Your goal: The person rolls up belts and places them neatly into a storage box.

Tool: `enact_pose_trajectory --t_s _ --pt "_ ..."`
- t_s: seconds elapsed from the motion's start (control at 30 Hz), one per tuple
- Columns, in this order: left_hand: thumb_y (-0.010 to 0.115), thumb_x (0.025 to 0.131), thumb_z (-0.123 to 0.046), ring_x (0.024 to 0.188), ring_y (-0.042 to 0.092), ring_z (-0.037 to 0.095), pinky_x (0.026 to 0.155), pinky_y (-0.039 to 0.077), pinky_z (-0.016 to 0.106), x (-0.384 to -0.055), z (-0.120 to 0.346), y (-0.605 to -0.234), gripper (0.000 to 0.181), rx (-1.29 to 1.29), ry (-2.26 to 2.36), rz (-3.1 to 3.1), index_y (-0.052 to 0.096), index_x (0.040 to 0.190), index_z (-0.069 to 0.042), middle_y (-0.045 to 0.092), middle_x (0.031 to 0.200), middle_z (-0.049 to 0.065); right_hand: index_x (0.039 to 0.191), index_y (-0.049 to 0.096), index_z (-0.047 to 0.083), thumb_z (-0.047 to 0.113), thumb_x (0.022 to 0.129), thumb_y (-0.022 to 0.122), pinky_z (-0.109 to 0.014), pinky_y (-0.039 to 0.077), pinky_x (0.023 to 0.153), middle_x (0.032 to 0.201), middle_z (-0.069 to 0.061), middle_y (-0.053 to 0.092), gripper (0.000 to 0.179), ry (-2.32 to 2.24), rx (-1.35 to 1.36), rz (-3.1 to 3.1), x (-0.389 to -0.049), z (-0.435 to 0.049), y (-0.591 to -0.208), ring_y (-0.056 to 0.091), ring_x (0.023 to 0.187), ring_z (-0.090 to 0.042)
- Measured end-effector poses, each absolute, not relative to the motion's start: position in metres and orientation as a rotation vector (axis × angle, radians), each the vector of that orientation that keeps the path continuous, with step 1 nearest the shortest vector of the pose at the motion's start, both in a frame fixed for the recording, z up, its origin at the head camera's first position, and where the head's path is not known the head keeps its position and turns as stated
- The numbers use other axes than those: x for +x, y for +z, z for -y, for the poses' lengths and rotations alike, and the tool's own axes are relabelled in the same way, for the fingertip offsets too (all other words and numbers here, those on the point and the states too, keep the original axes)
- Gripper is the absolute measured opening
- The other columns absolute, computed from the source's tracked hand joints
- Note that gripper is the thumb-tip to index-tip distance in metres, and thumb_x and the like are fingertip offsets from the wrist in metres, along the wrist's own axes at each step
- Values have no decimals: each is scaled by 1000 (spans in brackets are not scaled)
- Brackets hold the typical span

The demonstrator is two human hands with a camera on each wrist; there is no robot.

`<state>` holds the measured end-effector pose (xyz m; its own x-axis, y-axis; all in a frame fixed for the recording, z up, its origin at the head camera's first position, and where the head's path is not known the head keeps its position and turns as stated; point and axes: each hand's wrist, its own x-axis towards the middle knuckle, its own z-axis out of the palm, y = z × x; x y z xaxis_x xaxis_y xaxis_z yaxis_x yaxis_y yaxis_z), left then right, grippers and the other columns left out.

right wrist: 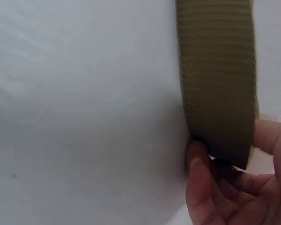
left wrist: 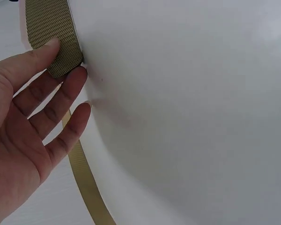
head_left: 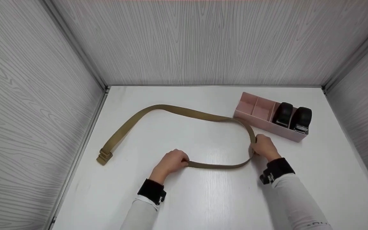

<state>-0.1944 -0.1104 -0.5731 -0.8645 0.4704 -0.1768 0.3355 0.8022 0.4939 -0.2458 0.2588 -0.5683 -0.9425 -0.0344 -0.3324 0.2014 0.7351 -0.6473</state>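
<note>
A khaki webbing belt (head_left: 184, 111) lies in a wide curve on the white table, its buckle (head_left: 104, 156) at the far left end. My left hand (head_left: 171, 161) pinches the free end of the belt near the middle; in the left wrist view, the thumb (left wrist: 49, 49) lies over the woven tip (left wrist: 54, 28) with fingers behind it. At the right-hand bend, my right hand (head_left: 264, 147) grips the belt by its edges. The right wrist view shows the ribbed strap (right wrist: 218, 79) running down between thumb and fingers (right wrist: 201, 187), standing on edge. Between both hands the strap bows toward me.
A pink divided box (head_left: 270, 127) stands at the back right, just beyond my right hand. Two black rounded items (head_left: 283, 113) with shiny metal parts sit in its right compartments. Grey wood-patterned panels (head_left: 200, 44) wall the table at the back and sides.
</note>
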Motion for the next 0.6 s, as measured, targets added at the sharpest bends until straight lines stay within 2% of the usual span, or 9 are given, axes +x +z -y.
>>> enact_pose_trajectory --t_s 0.13,0.3,0.4,0.47,0.6 --pt "67 81 -16 86 59 13 75 46 31 -196 105 -575 12 662 639 -2728 72 91 -13 65 90 -4 98 41 -2 15 91 44 -40 51 60 87 -24 60 18 -1300 146 -2469 -248 -253 -567 63 73 -33" --pt "67 80 -16 85 59 11 72 46 29 -198 104 -580 11 669 639 -2764 73 89 -15 65 88 -6 106 37 -6 26 94 48 -45 51 67 98 -28 55 37 -1723 84 -2186 -251 -253 -561 61 81 -35" --pt "68 80 -18 84 59 10 71 46 29 -198 104 -580 10 662 652 -2758 73 89 -16 65 88 -7 104 42 -8 23 90 56 -42 52 62 93 -25 53 37 -1764 -26 -2177 -253 -256 -555 60 73 -29" --pt "68 80 -19 83 59 9 71 46 29 -199 103 -579 10 662 664 -2753 73 88 -16 65 87 -8 96 48 -6 19 85 63 -37 51 56 86 -20 54 31 -1715 -112 -2272 -254 -255 -552 58 66 -24" --pt "69 79 -19 84 59 10 71 46 31 -199 99 -577 11 674 687 -2735 73 89 -16 65 87 -8 82 56 0 16 77 73 -28 43 50 74 -11 55 23 -1466 -288 -2603 -257 -249 -549 51 61 -18"
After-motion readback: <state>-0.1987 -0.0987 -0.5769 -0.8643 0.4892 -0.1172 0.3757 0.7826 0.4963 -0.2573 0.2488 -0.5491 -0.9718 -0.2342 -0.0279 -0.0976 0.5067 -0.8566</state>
